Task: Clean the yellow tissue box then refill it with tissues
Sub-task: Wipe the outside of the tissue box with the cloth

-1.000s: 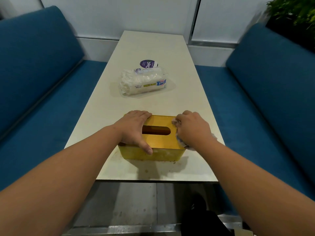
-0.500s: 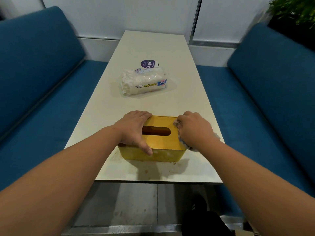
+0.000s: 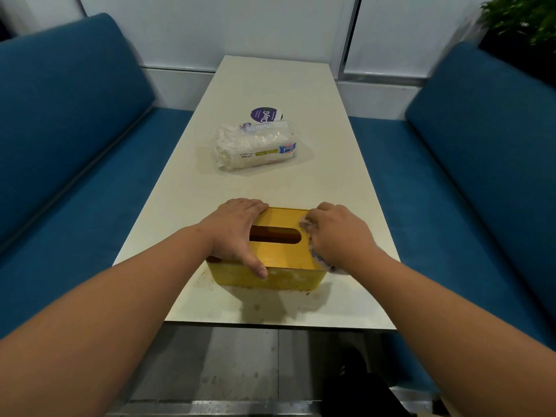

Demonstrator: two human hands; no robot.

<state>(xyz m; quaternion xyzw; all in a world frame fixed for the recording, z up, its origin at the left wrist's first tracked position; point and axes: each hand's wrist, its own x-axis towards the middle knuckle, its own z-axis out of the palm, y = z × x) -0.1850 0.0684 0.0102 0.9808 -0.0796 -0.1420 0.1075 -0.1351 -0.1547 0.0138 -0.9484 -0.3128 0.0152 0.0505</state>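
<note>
Both hands sit on the yellow tissue box (image 3: 278, 254), lying crosswise: left hand (image 3: 233, 233) grips its left end, right hand (image 3: 337, 236) holds a wipe (image 3: 319, 260) at its right end.

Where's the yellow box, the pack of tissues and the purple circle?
yellow tissue box (image 3: 279, 254): head view, its top panel.
tissue pack (image 3: 255, 145): head view, middle of wrapper.
purple sticker (image 3: 266, 114): head view, its centre.
</note>
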